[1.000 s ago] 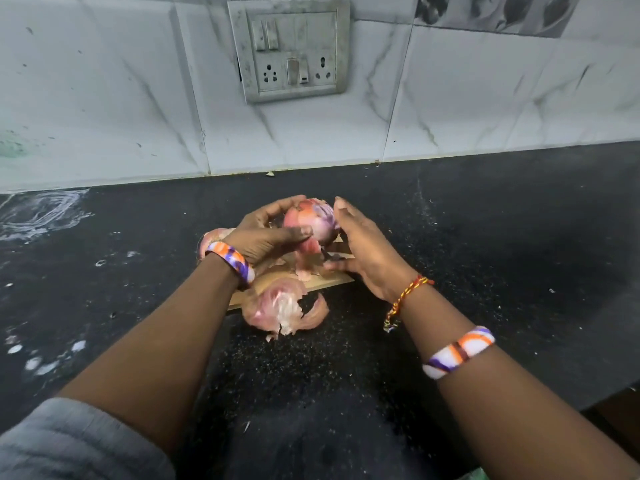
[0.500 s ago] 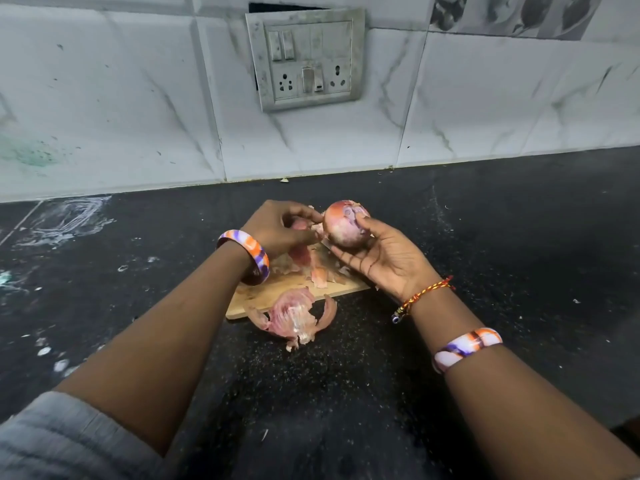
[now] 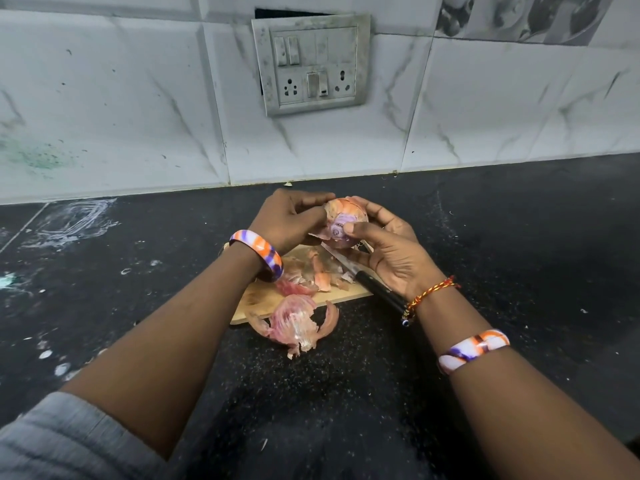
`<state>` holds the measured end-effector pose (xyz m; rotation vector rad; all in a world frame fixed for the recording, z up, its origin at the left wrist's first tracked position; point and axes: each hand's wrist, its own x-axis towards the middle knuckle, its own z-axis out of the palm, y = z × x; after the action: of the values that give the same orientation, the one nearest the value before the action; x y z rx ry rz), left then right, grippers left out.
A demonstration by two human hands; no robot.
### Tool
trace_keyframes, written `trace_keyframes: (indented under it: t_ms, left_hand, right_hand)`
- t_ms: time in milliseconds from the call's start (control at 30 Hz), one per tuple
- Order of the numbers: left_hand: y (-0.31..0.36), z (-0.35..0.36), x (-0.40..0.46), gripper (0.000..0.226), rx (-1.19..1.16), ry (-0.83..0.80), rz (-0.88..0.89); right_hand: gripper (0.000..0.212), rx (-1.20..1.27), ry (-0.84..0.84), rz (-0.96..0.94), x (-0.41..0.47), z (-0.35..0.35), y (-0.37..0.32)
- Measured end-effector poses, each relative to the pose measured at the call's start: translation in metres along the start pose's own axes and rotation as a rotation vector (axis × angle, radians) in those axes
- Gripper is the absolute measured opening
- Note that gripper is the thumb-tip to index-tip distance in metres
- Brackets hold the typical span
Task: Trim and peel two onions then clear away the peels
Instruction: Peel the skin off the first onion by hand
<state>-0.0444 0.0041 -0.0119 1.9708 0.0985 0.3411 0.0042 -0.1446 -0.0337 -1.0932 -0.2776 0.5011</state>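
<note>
We hold the onion (image 3: 341,221) above the cutting board (image 3: 273,299) — right hand (image 3: 391,254) cupping it, thumb pressed on; left hand (image 3: 289,220) fingers pinching its loose skin.

I count one onion (image 3: 343,221), two hands, one knife (image 3: 367,280), one cutting board (image 3: 273,299), two striped bangles and one socket plate (image 3: 311,64).

No text, label, brand, number or sign can be read anywhere in the view. The switch plate (image 3: 310,64) on the wall carries no legible marking, and the patterned tile (image 3: 519,15) at the top right shows only a blurred picture, no letters.
</note>
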Motion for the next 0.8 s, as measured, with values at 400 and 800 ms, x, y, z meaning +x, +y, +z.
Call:
trace_keyframes:
  t_ms: [400, 800]
  left_hand:
    - [0.007, -0.008, -0.004, 0.017, 0.505, 0.158, 0.539]
    - [0.017, 0.014, -0.003, 0.020, 0.225, 0.169, 0.123]
  right_hand:
    - [0.036, -0.132, 0.073, -0.034, 0.001, -0.002, -0.007]
    - [0.023, -0.060, 0.019, -0.041, -0.003, 0.003, -0.011]
